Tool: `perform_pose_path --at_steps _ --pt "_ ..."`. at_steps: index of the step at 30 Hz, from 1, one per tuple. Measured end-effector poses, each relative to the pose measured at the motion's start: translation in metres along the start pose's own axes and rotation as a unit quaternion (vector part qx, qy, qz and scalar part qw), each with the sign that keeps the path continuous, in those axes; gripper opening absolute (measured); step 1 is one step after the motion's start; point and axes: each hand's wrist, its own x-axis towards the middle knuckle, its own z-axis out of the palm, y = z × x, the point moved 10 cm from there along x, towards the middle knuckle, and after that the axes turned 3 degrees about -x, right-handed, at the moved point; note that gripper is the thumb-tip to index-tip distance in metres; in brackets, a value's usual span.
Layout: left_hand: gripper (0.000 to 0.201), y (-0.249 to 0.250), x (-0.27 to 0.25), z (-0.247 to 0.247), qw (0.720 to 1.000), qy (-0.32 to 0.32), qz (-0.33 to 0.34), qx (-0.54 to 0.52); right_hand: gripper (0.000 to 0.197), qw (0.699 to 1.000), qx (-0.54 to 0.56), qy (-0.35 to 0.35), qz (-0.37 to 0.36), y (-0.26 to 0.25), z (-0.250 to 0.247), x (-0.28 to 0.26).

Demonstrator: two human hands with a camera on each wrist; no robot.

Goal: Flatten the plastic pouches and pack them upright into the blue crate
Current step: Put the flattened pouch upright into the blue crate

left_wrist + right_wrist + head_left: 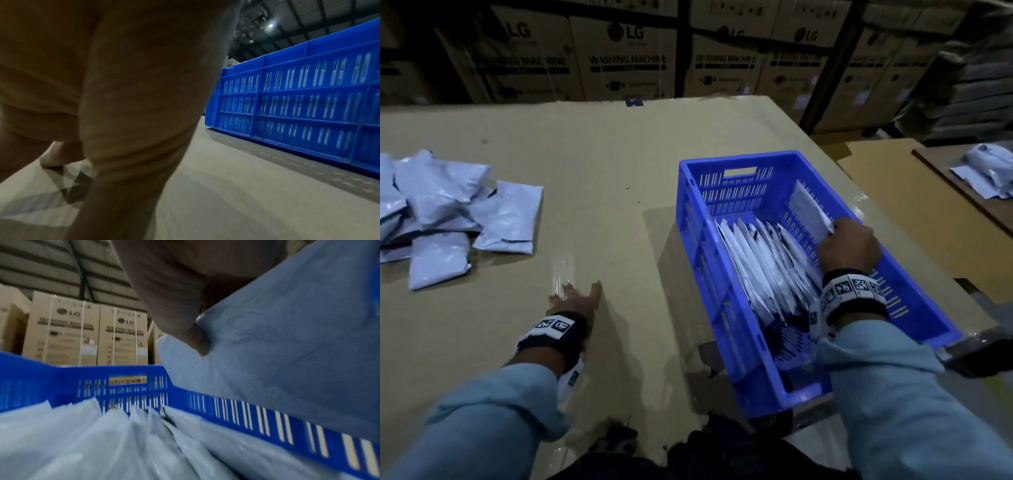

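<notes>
A blue slatted crate (pixel 693 192) stands on the cardboard-covered table, holding several flattened white pouches (pixel 760 267) on edge, leaning in a row. My right hand (pixel 849 246) is over the crate's right wall and grips one flat pouch (pixel 808 205) by its near end; the pouch lies against the inside of that wall. The right wrist view shows the thumb pressed on this pouch (pixel 287 340) above the packed row (pixel 102 443). My left hand (pixel 577 298) hovers over the bare table with fingers spread, holding nothing. A heap of unflattened pouches (pixel 441 212) lies at the far left.
The crate's long wall (pixel 298 104) stands just right of my left hand. More pouches (pixel 986 171) lie on a second table at the far right. Stacked washing-machine cartons (pixel 626 58) line the back. The table's right edge runs close beside the crate.
</notes>
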Motion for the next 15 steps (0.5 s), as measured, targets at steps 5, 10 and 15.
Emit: perform_pose_path --at_steps 5,10,15 --pt "0.095 0.003 -0.005 -0.005 1.000 0.004 -0.002 -0.010 0.009 0.993 -0.070 -0.097 -0.001 0.005 0.042 0.005" --pt "0.095 -0.001 0.006 0.003 0.998 -0.020 0.038 0.040 0.028 0.963 -0.120 -0.235 -0.060 0.006 0.098 -0.003" --pt "0.096 0.009 -0.007 0.001 0.972 -0.035 0.137 0.190 0.052 0.942 -0.102 -0.318 -0.042 0.006 0.123 -0.010"
